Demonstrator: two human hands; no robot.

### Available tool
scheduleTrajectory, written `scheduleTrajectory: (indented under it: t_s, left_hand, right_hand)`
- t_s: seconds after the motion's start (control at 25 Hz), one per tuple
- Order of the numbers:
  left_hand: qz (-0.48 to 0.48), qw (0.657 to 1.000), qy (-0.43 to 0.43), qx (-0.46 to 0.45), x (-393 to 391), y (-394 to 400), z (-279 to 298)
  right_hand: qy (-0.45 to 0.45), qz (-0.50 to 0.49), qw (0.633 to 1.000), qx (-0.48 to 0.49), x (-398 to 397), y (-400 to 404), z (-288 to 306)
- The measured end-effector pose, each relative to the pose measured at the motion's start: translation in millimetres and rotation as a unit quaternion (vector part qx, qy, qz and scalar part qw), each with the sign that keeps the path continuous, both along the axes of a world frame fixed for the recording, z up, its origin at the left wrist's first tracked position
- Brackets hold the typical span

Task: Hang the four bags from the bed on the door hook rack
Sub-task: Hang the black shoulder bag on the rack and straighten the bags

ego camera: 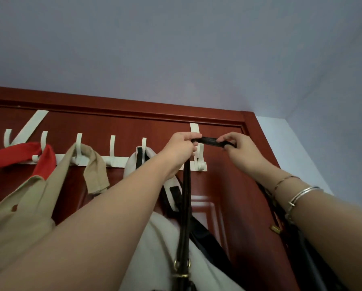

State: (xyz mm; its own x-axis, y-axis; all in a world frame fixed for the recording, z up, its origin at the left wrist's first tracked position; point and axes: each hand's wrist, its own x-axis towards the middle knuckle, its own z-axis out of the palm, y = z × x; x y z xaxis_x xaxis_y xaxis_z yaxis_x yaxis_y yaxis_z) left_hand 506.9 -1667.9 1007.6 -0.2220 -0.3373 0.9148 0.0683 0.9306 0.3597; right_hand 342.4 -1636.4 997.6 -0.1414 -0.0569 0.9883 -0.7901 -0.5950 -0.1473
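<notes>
Both sets of fingers pinch the black strap (209,142), which runs taut and nearly level between them. The left hand (181,150) has its fingers (193,136) curled over the strap's left end, thumb beneath. The right hand (240,148) nips the right end between fingertips and thumb. The stretched span sits just in front of the rightmost hook (200,156) of the white door hook rack (104,160), about level with the hook's upper tip; whether it touches the hook cannot be told.

From the left hand the strap drops straight down past the forearm to a brass ring and buckle (183,267) at the lower edge. The other run falls behind the right wrist, which wears a silver bangle (302,194) and a thin bracelet.

On the rack, to the left, a cream bag with black trim (165,238) hangs from the next hook, a tan bag (28,196) from a hook further left, and a red strap (18,154) near the far left end. The rack hangs over the top of a red-brown door (228,185).
</notes>
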Motion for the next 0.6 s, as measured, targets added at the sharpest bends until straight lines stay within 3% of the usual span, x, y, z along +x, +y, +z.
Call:
scheduleTrajectory:
  t_s: [0.08,0.28,0.36,0.44,0.52,0.6]
  left_hand:
    - [0.065,0.997,-0.011,-0.026,-8,-17,10]
    - [0.09,0.991,0.041,-0.086,-17,-16,22]
    - [0.135,0.985,0.024,-0.102,-12,-12,26]
    - [0.241,0.959,-0.083,-0.123,-12,-12,12]
    - [0.336,0.916,-0.157,-0.153,-14,-14,-19]
    - [0.337,0.916,-0.144,-0.164,-10,-14,-52]
  right_hand:
    - [-0.017,-0.005,1.0,-0.009,-1,-25,11]
    - [-0.041,0.033,0.996,-0.068,2,-40,28]
    - [-0.034,-0.001,0.999,-0.017,5,-34,37]
    - [-0.019,-0.038,0.996,0.074,3,-26,24]
    - [-0.003,0.003,0.991,0.13,1,-21,-13]
    - [0.017,0.062,0.989,0.137,5,-23,-52]
